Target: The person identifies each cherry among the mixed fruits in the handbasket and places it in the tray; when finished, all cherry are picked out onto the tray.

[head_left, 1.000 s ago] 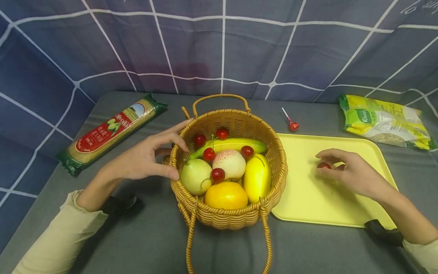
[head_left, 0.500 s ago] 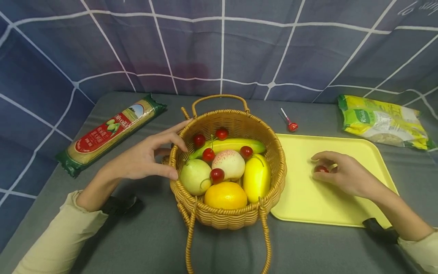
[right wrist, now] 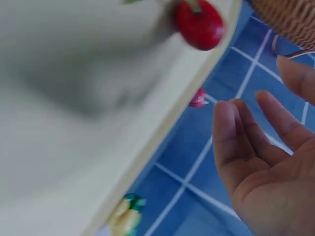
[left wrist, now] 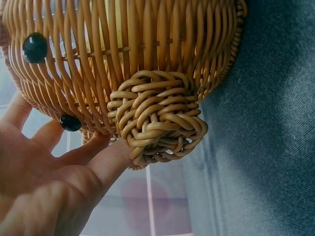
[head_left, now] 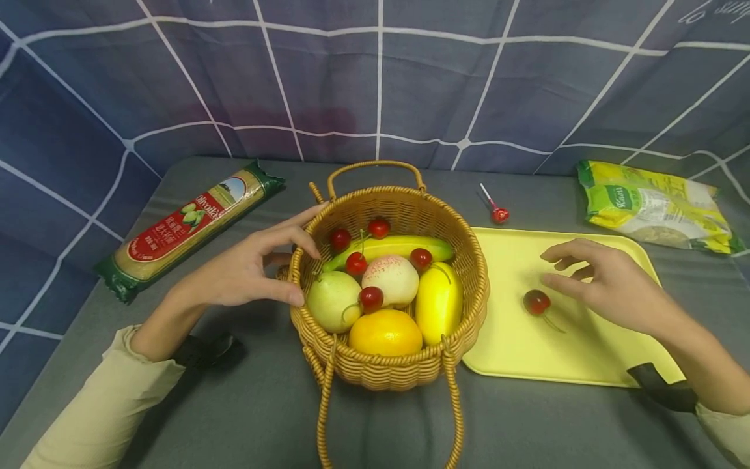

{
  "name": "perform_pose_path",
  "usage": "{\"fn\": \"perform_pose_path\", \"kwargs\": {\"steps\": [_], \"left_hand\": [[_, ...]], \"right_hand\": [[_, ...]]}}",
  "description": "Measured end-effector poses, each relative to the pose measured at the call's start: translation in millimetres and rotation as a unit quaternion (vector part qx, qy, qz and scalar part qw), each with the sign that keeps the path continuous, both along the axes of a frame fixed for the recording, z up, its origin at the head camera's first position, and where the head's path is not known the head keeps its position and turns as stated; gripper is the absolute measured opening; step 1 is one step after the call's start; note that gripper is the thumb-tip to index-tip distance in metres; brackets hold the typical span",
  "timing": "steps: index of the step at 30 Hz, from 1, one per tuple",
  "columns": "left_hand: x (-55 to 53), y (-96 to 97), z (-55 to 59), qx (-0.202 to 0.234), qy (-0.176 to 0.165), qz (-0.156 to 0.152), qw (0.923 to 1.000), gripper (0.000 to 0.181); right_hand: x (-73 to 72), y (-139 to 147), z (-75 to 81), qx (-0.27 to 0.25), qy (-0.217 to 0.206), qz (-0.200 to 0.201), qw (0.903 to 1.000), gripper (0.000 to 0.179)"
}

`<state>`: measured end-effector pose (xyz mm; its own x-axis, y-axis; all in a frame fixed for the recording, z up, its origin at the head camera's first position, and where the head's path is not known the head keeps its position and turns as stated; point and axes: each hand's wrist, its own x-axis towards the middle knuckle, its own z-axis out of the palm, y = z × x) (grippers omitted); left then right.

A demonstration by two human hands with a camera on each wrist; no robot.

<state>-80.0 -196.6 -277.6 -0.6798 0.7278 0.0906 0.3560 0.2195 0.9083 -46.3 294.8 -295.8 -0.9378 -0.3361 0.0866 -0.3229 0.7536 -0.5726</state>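
A round wicker basket (head_left: 389, 378) holds a banana (head_left: 404, 246), a pale green pear-like fruit (head_left: 334, 301), a peach (head_left: 391, 280), an orange lemon-shaped fruit (head_left: 385, 332), a yellow mango-like fruit (head_left: 438, 306) and several cherries. My left hand (head_left: 258, 264) grips its left rim, fingers bent over the edge and thumb against the side; in the left wrist view the hand (left wrist: 59, 172) lies by the woven wall. One cherry (head_left: 536, 302) with a stem lies on the yellow tray (head_left: 504, 352). Just above and right of it hovers my right hand (head_left: 603, 280), fingers apart, holding nothing.
A spaghetti packet (head_left: 190, 228) lies at the left. Behind the tray is a red lollipop (head_left: 499, 215), and a yellow-green Knorr bag (head_left: 656, 208) sits at the back right. A tile-patterned cloth (head_left: 328, 78) rises behind the table; the basket's handle (head_left: 457, 417) hangs toward me.
The cherry that my right hand pinched half a second ago now lies on the tray. That hand has let go and moved slightly up and right. The left hand stays put.
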Motion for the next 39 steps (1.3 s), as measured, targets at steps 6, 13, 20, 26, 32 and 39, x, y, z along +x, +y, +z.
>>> {"fn": "perform_pose_path", "kwargs": {"steps": [6,13,20,26,32,39], "left_hand": [[-0.1,-0.1,-0.4,0.000,-0.001,0.000,1.0000,0.037],[0.3,0.2,-0.4,-0.002,0.002,0.002,1.0000,0.037],[0.0,-0.3,0.3,-0.003,0.005,0.002,1.0000,0.038],[0.1,0.5,-0.3,-0.004,0.007,0.001,1.0000,0.038],[-0.7,0.1,0.2,-0.006,0.010,0.004,0.9999,0.038],[-1.5,-0.3,-1.1,0.001,0.008,0.002,1.0000,0.038]], "right_hand": [[10.4,-26.9,24.1,-0.031,0.048,0.007,0.9984,0.028],[24.7,-77.2,57.9,-0.106,0.156,0.072,0.9795,0.035],[17.2,-125.4,69.9,-0.141,0.145,0.180,0.9626,0.029],[10.5,-159.8,62.6,-0.055,0.075,0.224,0.9702,0.026],[0.5,-181.3,63.8,0.013,0.018,0.250,0.9681,0.033],[-10.5,-196.5,59.2,0.061,-0.057,0.291,0.9529,0.031]]}}
